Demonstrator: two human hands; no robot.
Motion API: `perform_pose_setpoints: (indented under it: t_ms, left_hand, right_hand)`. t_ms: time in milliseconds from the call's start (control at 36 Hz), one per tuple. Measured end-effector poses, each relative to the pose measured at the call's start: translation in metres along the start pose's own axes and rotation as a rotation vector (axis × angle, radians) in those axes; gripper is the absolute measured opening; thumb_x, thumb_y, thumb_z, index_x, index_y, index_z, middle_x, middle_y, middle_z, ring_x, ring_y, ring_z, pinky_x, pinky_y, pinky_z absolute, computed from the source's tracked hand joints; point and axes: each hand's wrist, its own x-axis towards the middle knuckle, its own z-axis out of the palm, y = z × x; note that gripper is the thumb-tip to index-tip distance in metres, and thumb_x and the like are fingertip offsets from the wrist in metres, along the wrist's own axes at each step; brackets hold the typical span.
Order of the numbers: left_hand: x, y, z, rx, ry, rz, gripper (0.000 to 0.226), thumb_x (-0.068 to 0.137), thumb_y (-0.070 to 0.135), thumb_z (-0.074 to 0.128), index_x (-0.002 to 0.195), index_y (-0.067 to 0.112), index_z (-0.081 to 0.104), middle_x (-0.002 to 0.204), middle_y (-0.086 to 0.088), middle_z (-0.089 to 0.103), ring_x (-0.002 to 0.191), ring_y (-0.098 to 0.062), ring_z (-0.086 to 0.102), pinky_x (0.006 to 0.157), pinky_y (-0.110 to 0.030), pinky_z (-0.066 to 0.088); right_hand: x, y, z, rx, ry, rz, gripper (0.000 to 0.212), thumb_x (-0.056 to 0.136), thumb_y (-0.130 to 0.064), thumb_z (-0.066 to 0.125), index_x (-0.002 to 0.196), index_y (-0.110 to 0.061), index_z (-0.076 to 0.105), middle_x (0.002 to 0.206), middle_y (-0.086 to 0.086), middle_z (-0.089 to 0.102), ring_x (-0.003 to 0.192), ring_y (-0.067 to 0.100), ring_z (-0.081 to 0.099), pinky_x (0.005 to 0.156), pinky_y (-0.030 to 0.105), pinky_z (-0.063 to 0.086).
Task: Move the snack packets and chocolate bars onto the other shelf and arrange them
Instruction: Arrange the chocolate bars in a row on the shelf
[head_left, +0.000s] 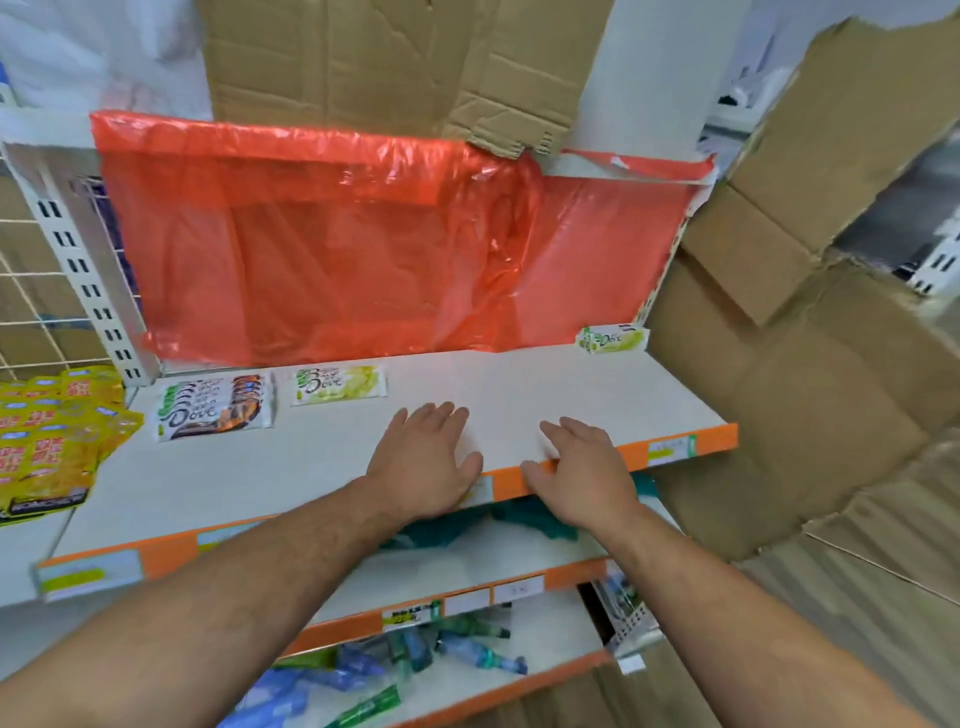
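Observation:
A stack of dark Dove chocolate bars (215, 407) lies at the back left of the white shelf (322, 467). Beside it on the right lies a green Dove bar (337, 384). Another green Dove bar (613, 339) lies at the back right corner. Yellow snack packets (49, 436) are heaped on the neighbouring shelf to the left. My left hand (426, 467) is flat above the shelf's front edge, fingers straight, holding nothing. My right hand (582, 467) lies flat next to it, fingers spread, also empty.
An orange plastic sheet (363, 244) covers the back panel. Torn cardboard (810, 312) stands to the right and above. Below are a shelf with a green cloth (519, 519) and a lower shelf with several blue and green tubes (415, 654).

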Motion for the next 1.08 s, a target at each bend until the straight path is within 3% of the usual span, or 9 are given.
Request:
perform_pose_setpoints:
  t_ms: [194,389,750,917,1083]
  left_hand:
    - [0.028,0.049,0.006,0.001,-0.022,0.051,0.075,0.090,0.059,0.021,0.154,0.020,0.025,0.161,-0.004,0.027,0.147,-0.024,0.025,0.120,-0.046,0.020]
    - [0.076,0.074,0.023,-0.007,-0.065,0.109,0.072,0.094,0.057,0.026,0.155,0.020,0.025,0.162,-0.004,0.026,0.147,-0.024,0.024,0.121,-0.045,0.017]
    - [0.208,0.100,0.045,-0.081,-0.074,0.219,0.070,0.096,0.056,0.033,0.156,0.020,0.023,0.163,-0.004,0.023,0.149,-0.023,0.021,0.122,-0.044,0.015]
    - [0.247,0.101,0.056,-0.084,-0.090,0.219,0.076,0.091,0.060,0.027,0.155,0.020,0.023,0.162,-0.005,0.024,0.148,-0.024,0.023,0.120,-0.044,0.019]
    - [0.278,0.109,0.061,-0.086,-0.081,0.215,0.071,0.096,0.056,0.035,0.155,0.020,0.024,0.162,-0.004,0.024,0.148,-0.022,0.024,0.121,-0.040,0.019]
  right_hand:
    - [0.000,0.054,-0.015,0.049,0.010,0.048,0.064,0.097,-0.051,0.050,0.152,-0.022,0.039,0.159,0.005,0.033,0.145,0.025,0.027,0.119,0.035,0.023]
    - [0.025,0.096,-0.010,0.108,0.014,0.129,0.061,0.096,-0.046,0.053,0.151,-0.021,0.042,0.158,0.004,0.034,0.146,0.023,0.026,0.118,0.034,0.025]
    - [0.119,0.158,-0.020,0.058,0.045,0.222,0.063,0.096,-0.045,0.057,0.152,-0.024,0.039,0.158,0.003,0.033,0.145,0.021,0.028,0.115,0.029,0.025]
    - [0.155,0.177,-0.015,0.076,0.053,0.245,0.062,0.095,-0.045,0.057,0.151,-0.024,0.041,0.157,0.001,0.035,0.145,0.019,0.030,0.115,0.029,0.026]
    - [0.191,0.198,-0.013,0.073,0.052,0.214,0.062,0.096,-0.045,0.056,0.151,-0.024,0.040,0.158,0.000,0.034,0.145,0.018,0.030,0.117,0.029,0.026]
